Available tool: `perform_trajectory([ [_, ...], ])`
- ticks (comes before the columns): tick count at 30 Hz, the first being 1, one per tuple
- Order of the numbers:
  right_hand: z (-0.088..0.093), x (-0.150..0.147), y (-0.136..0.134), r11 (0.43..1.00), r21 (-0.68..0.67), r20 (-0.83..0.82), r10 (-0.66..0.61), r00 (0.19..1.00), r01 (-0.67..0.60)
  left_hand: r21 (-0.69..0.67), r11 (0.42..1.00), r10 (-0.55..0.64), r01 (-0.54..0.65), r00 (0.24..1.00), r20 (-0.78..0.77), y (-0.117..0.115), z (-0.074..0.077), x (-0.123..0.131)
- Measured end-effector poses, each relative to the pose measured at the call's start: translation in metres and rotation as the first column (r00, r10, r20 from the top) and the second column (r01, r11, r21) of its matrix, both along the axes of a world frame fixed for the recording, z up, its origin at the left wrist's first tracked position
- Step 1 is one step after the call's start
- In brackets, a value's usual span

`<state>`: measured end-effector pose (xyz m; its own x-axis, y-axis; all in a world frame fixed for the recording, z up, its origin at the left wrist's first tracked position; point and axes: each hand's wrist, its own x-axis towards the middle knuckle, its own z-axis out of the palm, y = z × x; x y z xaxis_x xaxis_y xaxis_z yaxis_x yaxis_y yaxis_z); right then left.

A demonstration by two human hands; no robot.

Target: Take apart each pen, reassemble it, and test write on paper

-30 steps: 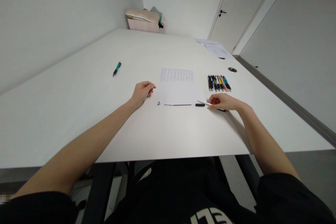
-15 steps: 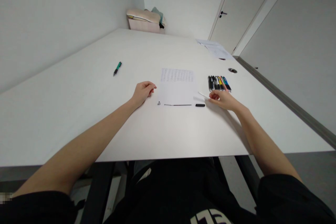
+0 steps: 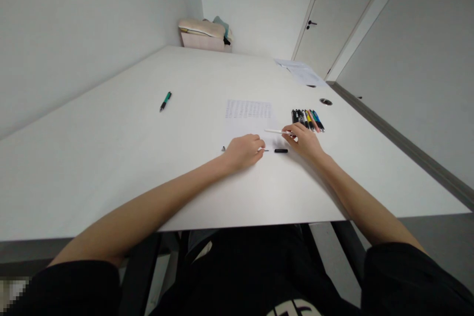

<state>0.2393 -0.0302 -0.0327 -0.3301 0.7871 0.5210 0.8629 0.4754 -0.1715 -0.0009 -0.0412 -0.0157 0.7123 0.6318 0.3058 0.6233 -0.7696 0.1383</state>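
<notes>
My left hand (image 3: 244, 151) lies over the middle of the table with its fingers pinched at a thin pen refill (image 3: 267, 150); most of the refill is hidden under the hand. My right hand (image 3: 304, 142) holds a slim white pen barrel (image 3: 274, 131) between thumb and fingers, pointing left above the paper. Just below it lies a short black pen grip (image 3: 281, 151). Left of my left hand sits a small grey pen tip piece (image 3: 223, 148). A sheet of paper (image 3: 248, 126) with rows of writing is partly covered by my left hand.
A row of several pens (image 3: 307, 119) lies beyond my right hand. A green and black pen (image 3: 166, 101) rests further left. More papers (image 3: 301, 73) lie at the far right of the white table (image 3: 111, 158), near a round cable hole (image 3: 326, 101).
My left hand has moved right, from beside the paper onto the refill. My right hand has shifted slightly left with the white barrel, which now lies more level.
</notes>
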Motion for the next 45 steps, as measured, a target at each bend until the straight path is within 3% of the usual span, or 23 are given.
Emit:
perform_trajectory([
  [6,-0.006,-0.002,0.003,0.996,0.057,0.008,-0.069,0.998,0.068,0.056,0.998,0.016,-0.007,0.985,-0.170,-0.004,0.001,0.035],
  [20,-0.003,-0.003,0.003,0.992,0.048,-0.016,-0.115,0.993,0.116,0.029,1.000,0.003,0.001,0.992,-0.124,0.000,-0.008,0.056],
  [24,-0.003,-0.002,0.002,0.990,0.073,-0.010,-0.122,0.993,0.122,0.025,1.000,0.006,-0.005,0.999,-0.039,0.001,0.001,0.044],
  [29,-0.002,-0.004,0.000,0.990,0.086,-0.004,-0.111,0.994,0.111,-0.037,0.995,0.099,-0.094,0.978,0.186,0.024,0.013,0.004],
  [35,0.002,-0.009,-0.003,0.993,0.104,-0.008,-0.050,0.999,0.051,-0.139,0.976,0.208,-0.170,0.918,0.337,0.050,0.009,-0.038],
  [45,0.005,-0.017,-0.005,0.990,0.137,-0.020,0.027,0.999,-0.024,-0.130,0.980,0.187,-0.152,0.924,0.333,0.052,0.003,-0.040],
])
